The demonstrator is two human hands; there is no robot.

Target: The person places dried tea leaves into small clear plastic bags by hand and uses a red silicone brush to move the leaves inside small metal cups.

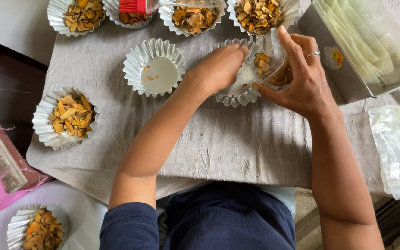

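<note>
The clear bag point(274, 62) sits tilted, mouth toward the fluted foil cup point(237, 90) at table centre, so dried chips point(262, 62) go in; the right hand point(302, 76) pinches its edge open; the left hand point(218, 69), fingers bunched, pushes chips inward; an emptied cup point(154, 67) stands just beside.

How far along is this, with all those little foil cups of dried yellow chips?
Done: two cups look emptied. In hand: the left hand feeds chips into a clear bag the right hand holds. Left: six cups are full, like this one.
</note>
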